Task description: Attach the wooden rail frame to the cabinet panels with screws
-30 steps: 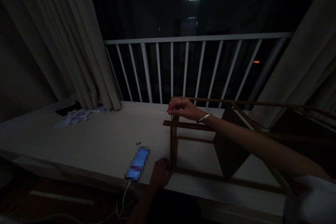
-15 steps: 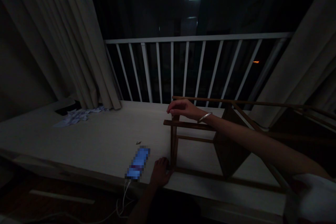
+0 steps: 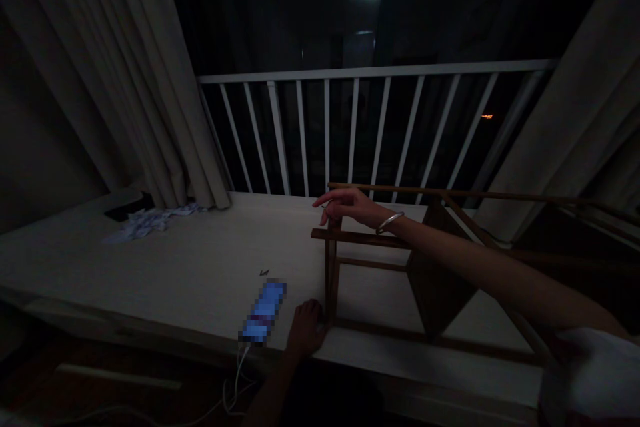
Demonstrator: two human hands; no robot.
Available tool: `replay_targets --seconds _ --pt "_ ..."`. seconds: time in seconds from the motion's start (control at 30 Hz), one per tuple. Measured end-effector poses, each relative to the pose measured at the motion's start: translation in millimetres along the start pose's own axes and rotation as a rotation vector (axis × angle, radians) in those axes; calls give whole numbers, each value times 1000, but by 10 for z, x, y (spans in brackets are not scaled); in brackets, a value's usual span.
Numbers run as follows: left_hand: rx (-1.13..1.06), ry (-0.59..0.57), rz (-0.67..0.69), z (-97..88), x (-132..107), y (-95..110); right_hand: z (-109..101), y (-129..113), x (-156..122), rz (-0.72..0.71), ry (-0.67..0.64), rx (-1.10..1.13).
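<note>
A dark brown wooden furniture frame (image 3: 373, 264) lies on its side on a pale ledge, with a flat panel (image 3: 443, 273) across its middle. My left hand (image 3: 305, 328) is low at the frame's near left corner, its fingers curled and its thumb against the lower rail. Above the frame's upper left end, my right hand (image 3: 347, 205), with a silver bangle (image 3: 390, 222) at the wrist, has its index finger reaching out and thumb and other fingers drawn together. A tiny dark thing seems to be between them; the dim light hides what it is.
Left of my left hand lies a lit phone (image 3: 263, 311) with a white cable (image 3: 240, 373). A small dark angular piece (image 3: 264, 273) is behind it. Crumpled papers (image 3: 150, 221) lie by the left curtain (image 3: 150, 80). A white railing (image 3: 327, 127) stands along the dark window.
My right hand's index finger has straightened outward and its thumb has dropped a little, the hand staying over the frame's end. My left hand and the frame look the same.
</note>
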State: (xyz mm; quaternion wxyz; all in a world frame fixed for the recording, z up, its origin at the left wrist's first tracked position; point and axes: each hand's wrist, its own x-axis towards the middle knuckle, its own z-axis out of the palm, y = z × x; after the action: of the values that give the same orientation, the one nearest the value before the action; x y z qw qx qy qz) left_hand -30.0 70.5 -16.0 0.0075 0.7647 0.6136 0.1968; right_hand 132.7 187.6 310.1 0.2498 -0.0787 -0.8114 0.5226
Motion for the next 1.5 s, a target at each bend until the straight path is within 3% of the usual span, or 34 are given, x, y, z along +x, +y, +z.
replay_targets --seconds 1.5 --pt "21 7 1 44 -9 3 -23 2 -18 2 -27 1"
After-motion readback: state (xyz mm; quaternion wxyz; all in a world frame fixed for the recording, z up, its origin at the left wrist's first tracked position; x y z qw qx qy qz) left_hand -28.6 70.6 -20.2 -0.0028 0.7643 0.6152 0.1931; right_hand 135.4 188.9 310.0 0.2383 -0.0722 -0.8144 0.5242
